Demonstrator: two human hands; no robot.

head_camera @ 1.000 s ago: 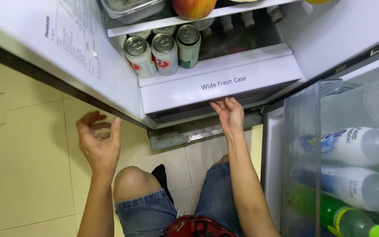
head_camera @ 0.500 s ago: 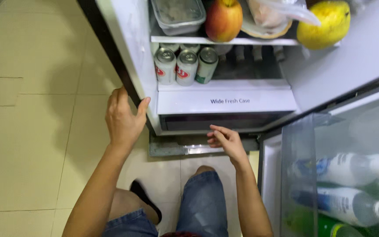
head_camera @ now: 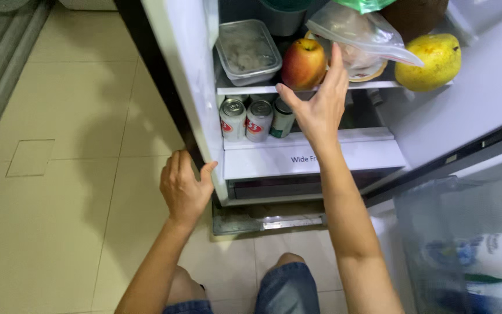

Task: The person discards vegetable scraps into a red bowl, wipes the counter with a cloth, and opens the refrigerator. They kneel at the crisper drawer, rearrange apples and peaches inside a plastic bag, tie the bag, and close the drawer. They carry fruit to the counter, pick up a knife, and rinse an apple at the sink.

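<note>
My right hand (head_camera: 319,103) is raised in front of the open fridge with fingers spread, just to the right of a red-yellow apple (head_camera: 303,63) on the glass shelf (head_camera: 379,85); it holds nothing. A clear plastic bag (head_camera: 360,36) lies behind the fingertips. My left hand (head_camera: 185,187) rests on the lower edge of the fridge's left wall (head_camera: 188,75), thumb hooked on it. Three drink cans (head_camera: 255,119) stand under the shelf, above a white drawer (head_camera: 315,158).
A lidded clear container (head_camera: 247,51) sits left of the apple, a yellow-green pear (head_camera: 428,63) at the right. The open door's bin (head_camera: 472,256) holds bottles at lower right. Beige floor tiles (head_camera: 65,174) lie left; my knees (head_camera: 286,285) are below.
My right hand has risen from the drawer's front up to the shelf beside the apple. My left hand has shifted onto the wall's edge. The view has tilted up and drawn closer.
</note>
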